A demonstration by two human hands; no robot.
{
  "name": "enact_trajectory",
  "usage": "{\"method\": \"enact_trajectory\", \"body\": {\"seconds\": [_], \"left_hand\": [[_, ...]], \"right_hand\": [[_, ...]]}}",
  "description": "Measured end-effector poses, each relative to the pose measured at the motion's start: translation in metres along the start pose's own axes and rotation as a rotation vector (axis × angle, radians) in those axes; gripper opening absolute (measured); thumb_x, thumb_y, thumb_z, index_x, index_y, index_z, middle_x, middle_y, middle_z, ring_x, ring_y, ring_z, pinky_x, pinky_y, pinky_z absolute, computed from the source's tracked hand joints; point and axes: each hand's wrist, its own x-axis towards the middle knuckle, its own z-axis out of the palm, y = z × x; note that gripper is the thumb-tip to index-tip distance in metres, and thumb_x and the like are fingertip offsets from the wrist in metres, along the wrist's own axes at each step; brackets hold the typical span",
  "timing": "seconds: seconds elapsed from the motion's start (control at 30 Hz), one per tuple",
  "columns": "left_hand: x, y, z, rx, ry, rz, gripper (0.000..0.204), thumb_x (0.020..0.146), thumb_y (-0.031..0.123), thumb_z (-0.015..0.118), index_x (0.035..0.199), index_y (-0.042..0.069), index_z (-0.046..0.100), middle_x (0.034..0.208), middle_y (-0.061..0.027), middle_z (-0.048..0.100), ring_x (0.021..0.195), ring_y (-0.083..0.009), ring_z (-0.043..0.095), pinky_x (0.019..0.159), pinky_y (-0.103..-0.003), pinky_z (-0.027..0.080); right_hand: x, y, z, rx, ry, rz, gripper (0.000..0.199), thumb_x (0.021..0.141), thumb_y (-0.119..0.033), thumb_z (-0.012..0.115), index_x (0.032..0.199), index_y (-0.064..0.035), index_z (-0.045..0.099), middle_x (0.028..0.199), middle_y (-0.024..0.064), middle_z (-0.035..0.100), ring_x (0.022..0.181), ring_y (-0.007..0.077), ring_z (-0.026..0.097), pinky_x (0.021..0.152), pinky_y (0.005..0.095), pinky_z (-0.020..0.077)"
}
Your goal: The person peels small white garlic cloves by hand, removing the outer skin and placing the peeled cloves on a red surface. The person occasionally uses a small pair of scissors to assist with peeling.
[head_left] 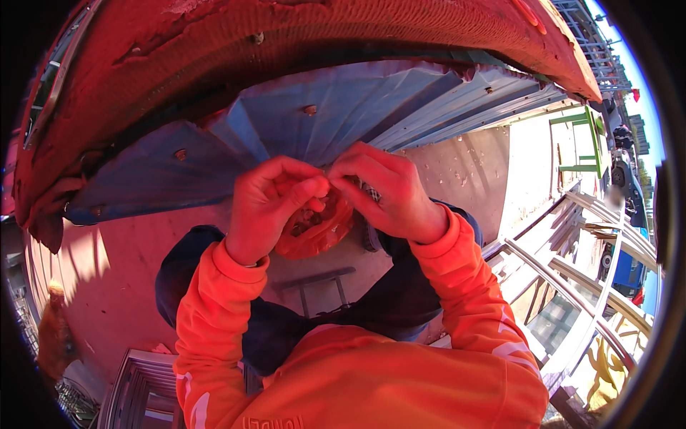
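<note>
Hands above rounded orange plastic

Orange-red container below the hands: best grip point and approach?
Probably the near edge of the orange-red container, from the person's side: its curved outer wall shows there, while the left hand and right hand partly hide the far side from above. Can't tell whether it's rigid.

A short row of block lettering stands on the front of the orange sweatshirt, at the frame's lower edge, left of centre. Pale print on the right sleeve, lower right, is too creased to read.
</note>
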Motion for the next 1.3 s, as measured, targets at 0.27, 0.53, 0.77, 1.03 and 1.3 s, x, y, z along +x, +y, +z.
{"method": "enact_trajectory", "body": {"seconds": [0.27,0.53,0.77,1.03,1.3], "left_hand": [[-0.001,0.004,-0.001,0.013,-0.083,-0.069,0.011,0.100,0.001,0.068,0.110,-0.005,0.068,0.099,-0.0098,0.074,0.088,-0.0125,0.069,0.080,-0.028,0.057],[-0.002,0.004,-0.001,-0.059,-0.164,-0.153,0.018,0.095,-0.003,0.072,0.112,-0.005,0.068,0.100,-0.0092,0.074,0.090,-0.0147,0.069,0.085,-0.032,0.057],[0.001,0.001,-0.006,-0.061,-0.043,-0.069,0.017,0.101,0.008,0.068,0.116,0.002,0.065,0.102,-0.0084,0.072,0.088,-0.0126,0.065,0.076,-0.027,0.054],[0.003,-0.007,-0.011,-0.269,-0.055,-0.091,0.018,0.103,0.011,0.068,0.120,0.003,0.065,0.107,-0.0064,0.073,0.090,-0.0100,0.067,0.080,-0.026,0.057],[0.002,-0.005,-0.005,-0.206,-0.014,-0.132,0.018,0.103,0.011,0.069,0.118,0.001,0.068,0.107,-0.0063,0.073,0.093,-0.0120,0.070,0.084,-0.028,0.061]], "right_hand": [[0.000,-0.004,0.003,-0.022,0.013,0.006,0.021,0.081,0.006,0.071,0.095,-0.0031,0.059,0.089,0.0115,0.062,0.068,0.0329,0.065,0.059,0.0366,0.0526],[0.001,-0.005,-0.002,-0.019,0.115,0.067,0.026,0.080,0.006,0.074,0.097,-0.0038,0.057,0.090,0.0117,0.063,0.067,0.0289,0.067,0.059,0.0346,0.0533],[0.000,0.005,-0.001,-0.040,0.147,0.274,0.016,0.087,0.009,0.073,0.095,0.0009,0.062,0.097,0.0110,0.066,0.078,0.0176,0.067,0.069,0.0280,0.0541],[0.006,-0.012,0.004,0.330,0.091,0.194,0.021,0.089,0.007,0.074,0.107,-0.0016,0.069,0.115,0.0098,0.064,0.088,0.0167,0.069,0.070,0.0282,0.0570],[0.001,-0.001,0.009,0.255,0.072,0.134,0.022,0.089,0.006,0.074,0.108,-0.0020,0.069,0.114,0.0090,0.064,0.083,0.0140,0.068,0.066,0.0268,0.0552]]}}
